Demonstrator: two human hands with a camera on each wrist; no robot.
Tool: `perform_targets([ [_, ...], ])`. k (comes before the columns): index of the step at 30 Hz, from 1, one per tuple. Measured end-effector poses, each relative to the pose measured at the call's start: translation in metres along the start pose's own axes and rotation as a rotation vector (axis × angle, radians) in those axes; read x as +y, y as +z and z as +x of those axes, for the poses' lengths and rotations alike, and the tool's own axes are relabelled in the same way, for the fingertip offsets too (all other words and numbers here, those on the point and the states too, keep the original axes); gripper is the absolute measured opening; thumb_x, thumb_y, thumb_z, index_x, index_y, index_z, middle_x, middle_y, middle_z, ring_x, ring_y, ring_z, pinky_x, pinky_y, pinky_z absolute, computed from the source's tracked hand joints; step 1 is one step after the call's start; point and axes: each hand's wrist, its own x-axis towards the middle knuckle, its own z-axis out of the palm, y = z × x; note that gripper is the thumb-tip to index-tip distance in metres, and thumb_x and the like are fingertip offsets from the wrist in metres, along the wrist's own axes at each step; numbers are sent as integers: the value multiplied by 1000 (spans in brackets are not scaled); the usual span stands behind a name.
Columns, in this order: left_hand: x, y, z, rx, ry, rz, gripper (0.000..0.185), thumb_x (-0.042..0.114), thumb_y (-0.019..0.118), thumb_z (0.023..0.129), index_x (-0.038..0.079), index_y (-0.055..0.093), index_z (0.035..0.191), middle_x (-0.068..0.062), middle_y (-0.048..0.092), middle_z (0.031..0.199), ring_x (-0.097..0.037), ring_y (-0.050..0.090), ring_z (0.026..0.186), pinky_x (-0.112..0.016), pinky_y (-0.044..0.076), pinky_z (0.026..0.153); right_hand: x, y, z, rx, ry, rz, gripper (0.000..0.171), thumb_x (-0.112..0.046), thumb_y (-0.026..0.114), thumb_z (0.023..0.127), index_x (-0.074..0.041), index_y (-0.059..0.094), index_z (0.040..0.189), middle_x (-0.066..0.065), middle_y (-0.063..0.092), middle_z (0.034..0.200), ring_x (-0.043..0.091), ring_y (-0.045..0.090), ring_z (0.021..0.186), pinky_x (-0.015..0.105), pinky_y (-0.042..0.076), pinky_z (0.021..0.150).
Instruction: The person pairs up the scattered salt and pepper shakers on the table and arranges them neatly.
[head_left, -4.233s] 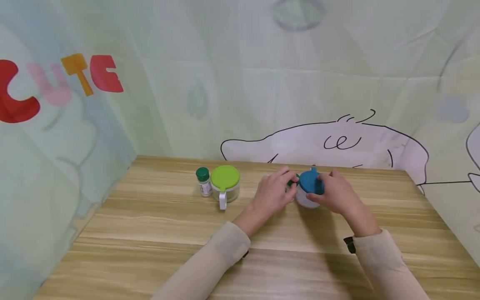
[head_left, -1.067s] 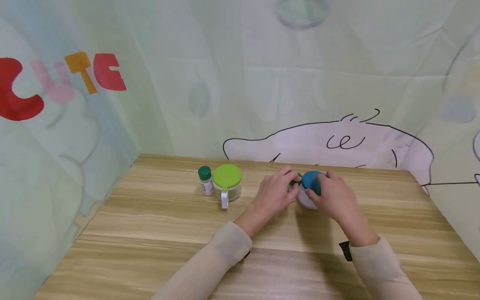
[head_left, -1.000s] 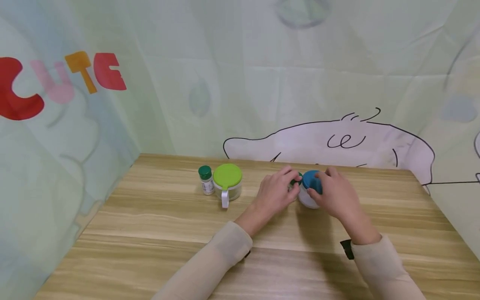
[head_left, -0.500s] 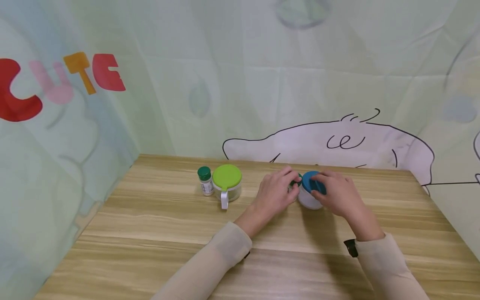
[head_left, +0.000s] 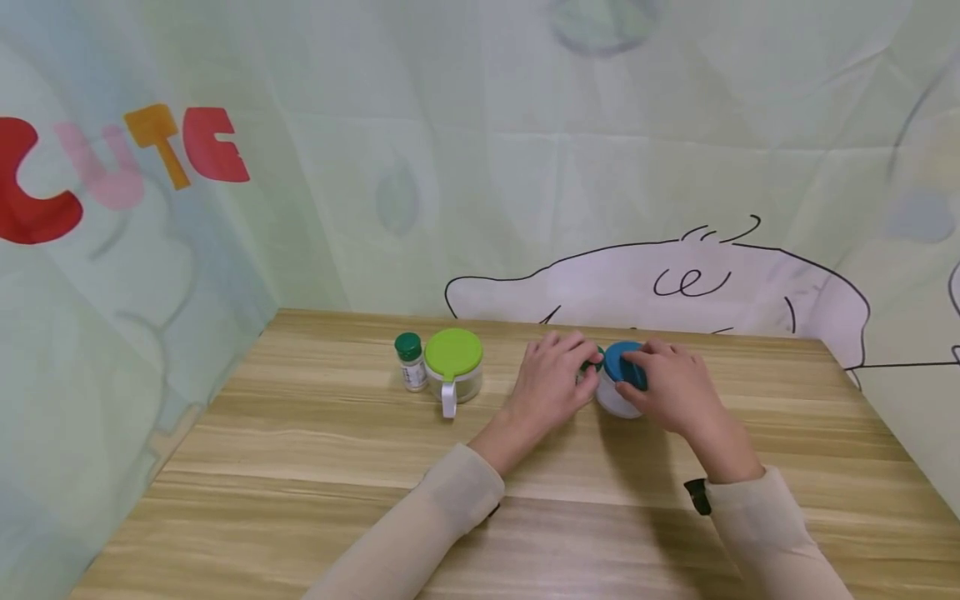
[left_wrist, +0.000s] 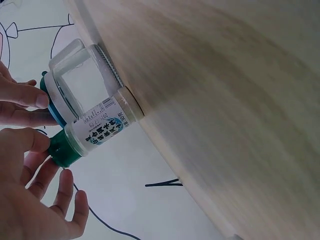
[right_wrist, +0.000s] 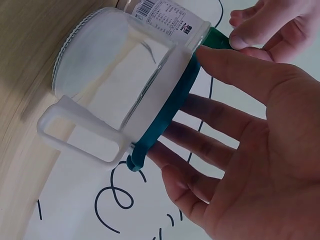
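Observation:
My left hand (head_left: 550, 379) pinches the dark green cap (left_wrist: 64, 149) of a small clear spice bottle with a printed label (left_wrist: 101, 122). In the head view that hand covers most of the bottle. To its right, the thumb and fingers of my right hand (head_left: 677, 390) grip the blue lid (head_left: 624, 364) of a clear jar (head_left: 618, 402) with a white side handle (right_wrist: 82, 131). Bottle and jar stand upright, side by side, on the table. A blue tab (right_wrist: 135, 161) sticks out from the lid's edge near the handle.
Further left on the wooden table (head_left: 337, 467) stands a clear jar with a lime green lid (head_left: 453, 353) and a white handle (head_left: 448, 400) facing front. Beside it is another green-capped spice bottle (head_left: 411, 367). A printed cloth (head_left: 360, 208) hangs behind the table.
The blue lid's tab, visible at the back 4.2 s ago, is out of sight in the head view. My right fingers have shifted slightly on the lid. The left hand has hardly moved.

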Motion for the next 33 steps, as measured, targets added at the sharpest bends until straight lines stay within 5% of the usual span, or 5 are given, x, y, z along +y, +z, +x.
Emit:
perform_targets([
  [10, 0, 1, 1, 9, 4, 14, 14, 24, 67, 100, 26, 76, 111, 12, 69, 113, -16, 57, 98, -34, 47, 87, -3, 6, -2, 19, -11, -72, 67, -34, 82, 92, 8, 63, 139, 34, 58, 128, 53, 56, 113, 67, 49, 96],
  [18, -1, 1, 1, 10, 9, 9, 14, 23, 68, 100, 26, 76, 111, 12, 70, 112, -15, 57, 97, -33, 46, 85, 10, 4, -2, 48, 2, 98, 66, -33, 80, 93, 4, 59, 144, 33, 58, 131, 50, 54, 114, 64, 53, 90],
  [29, 0, 1, 2, 6, 10, 13, 14, 22, 69, 99, 25, 77, 110, 12, 70, 112, -15, 57, 98, -32, 46, 85, 32, -6, -1, 24, -230, 178, 52, -21, 81, 95, -2, 66, 141, 27, 59, 142, 50, 55, 129, 66, 48, 103],
  [33, 0, 1, 3, 11, 12, 7, 14, 22, 69, 99, 25, 76, 110, 12, 70, 112, -15, 56, 97, -32, 45, 85, 33, -5, 1, 0, -241, 179, 48, -22, 79, 96, -3, 68, 139, 27, 57, 148, 51, 54, 132, 67, 47, 105],
])
